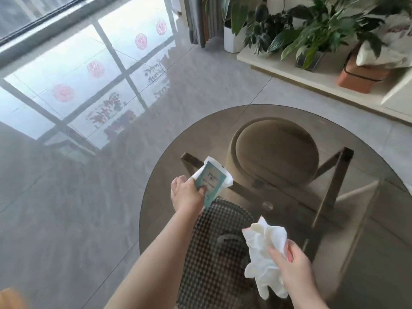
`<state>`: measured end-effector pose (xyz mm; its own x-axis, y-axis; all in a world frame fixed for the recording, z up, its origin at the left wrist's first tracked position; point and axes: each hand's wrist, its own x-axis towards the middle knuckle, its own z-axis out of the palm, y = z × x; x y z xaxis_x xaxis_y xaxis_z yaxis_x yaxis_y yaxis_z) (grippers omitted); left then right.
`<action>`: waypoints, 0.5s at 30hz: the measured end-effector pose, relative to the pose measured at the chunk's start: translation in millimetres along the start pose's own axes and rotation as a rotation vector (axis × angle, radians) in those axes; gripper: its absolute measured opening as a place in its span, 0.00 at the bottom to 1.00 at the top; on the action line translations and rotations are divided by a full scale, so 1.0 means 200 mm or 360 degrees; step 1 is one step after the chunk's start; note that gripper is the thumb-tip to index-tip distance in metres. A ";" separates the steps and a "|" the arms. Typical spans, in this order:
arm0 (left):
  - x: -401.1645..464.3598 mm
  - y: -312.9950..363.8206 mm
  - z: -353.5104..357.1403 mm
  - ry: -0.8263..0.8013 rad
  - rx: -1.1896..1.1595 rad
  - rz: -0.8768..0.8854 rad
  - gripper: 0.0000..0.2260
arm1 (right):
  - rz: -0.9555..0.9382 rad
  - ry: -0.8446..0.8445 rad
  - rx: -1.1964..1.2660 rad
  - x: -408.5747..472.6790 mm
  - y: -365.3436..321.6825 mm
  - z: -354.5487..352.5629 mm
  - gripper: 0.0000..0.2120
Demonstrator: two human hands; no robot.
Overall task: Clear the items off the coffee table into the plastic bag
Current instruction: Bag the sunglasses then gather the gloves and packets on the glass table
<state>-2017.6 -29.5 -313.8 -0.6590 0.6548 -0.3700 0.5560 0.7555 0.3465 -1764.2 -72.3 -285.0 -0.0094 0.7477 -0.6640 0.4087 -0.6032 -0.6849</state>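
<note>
My left hand (186,195) is out over the near-left part of the round glass surface (356,139), thumb on top and fingers curled under a teal-printed wipes packet (209,182). A white sheet or wrapper sticks out behind the packet. I cannot tell whether the packet has just lifted clear of the glass or is touching it at its lower edge. The grip itself looks firm.

Through the glass, between my arms, I can see a checked fabric and a round stool further off, both underneath rather than on top.

My right hand (294,264) is low and near me, fingers closed around a bunch of thin white plastic (265,253). I take this to be the plastic bag, crumpled, with its mouth not yet opened. It hangs over the near part of the surface, well apart from the packet.

So I judge the pickup is in hand and the drop has not happened. Next I need to bring the two hands together and work the bag's mouth open, probably with the fingers of the right, so the packet can slide in. One-handed opening of thin film may be fiddly.
</note>
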 end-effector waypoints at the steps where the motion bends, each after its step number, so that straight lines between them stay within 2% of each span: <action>1: 0.03 -0.01 0.01 -0.0004 -0.0036 -0.0026 0.14 | 0.0014 0.0004 0.0004 0.00 0.00 0.02 0.11; 5: 0.12 -0.05 0.02 -0.0052 -0.0167 -0.0109 0.27 | -0.0015 0.0026 0.0005 0.04 -0.02 0.10 0.09; 7: 0.16 -0.08 0.02 -0.0205 -0.0232 -0.0142 0.35 | -0.0031 0.0038 -0.0011 0.06 -0.03 0.12 0.08; 9: 0.17 -0.10 0.03 -0.0370 -0.0140 -0.0198 0.39 | -0.0045 0.0054 -0.0021 0.07 -0.03 0.13 0.05; 11: 0.14 -0.13 0.05 -0.0478 -0.0018 -0.0235 0.38 | -0.0037 0.0065 -0.0032 0.07 -0.03 0.14 0.05; 15: 0.03 -0.11 0.10 -0.0517 -0.0051 -0.0330 0.29 | -0.0045 0.0053 -0.0074 0.05 -0.08 0.14 0.08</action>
<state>-2024.5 -41.4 -340.9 -0.5583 0.4652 -0.6869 0.4084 0.8748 0.2605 -1796.9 -63.5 -289.7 0.0088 0.7734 -0.6339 0.4508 -0.5689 -0.6879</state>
